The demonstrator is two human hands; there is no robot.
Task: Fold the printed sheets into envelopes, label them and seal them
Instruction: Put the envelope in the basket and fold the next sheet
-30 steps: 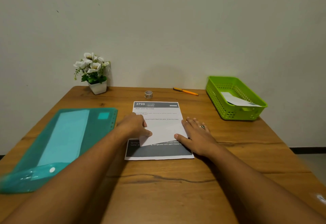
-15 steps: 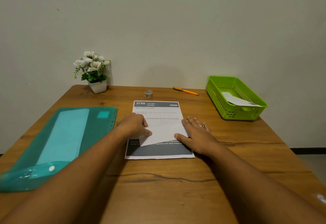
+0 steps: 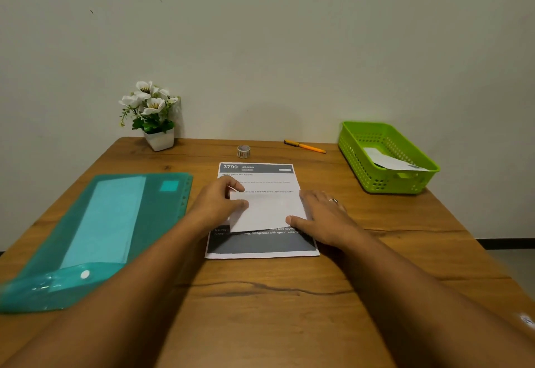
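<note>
Both forearms stretch across the brown wooden table [image 3: 260, 309]. The left hand [image 3: 217, 205] pinches the left edge of a white folded paper [image 3: 269, 211] between thumb and curled fingers. The right hand [image 3: 324, 217] lies flat on its right edge, fingers straight. The paper rests on a grey-banded printed sheet [image 3: 260, 244] at the table's centre, with a small tape roll [image 3: 243, 151] beyond.

Wooden table [image 3: 260, 309]: sheet [image 3: 262, 244]; folder [image 3: 101, 231]; basket [image 3: 356, 162]; pen [image 3: 305, 146]

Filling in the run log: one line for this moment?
stage: folding | left hand: pinches paper | right hand: presses paper | sheet: underneath
</note>
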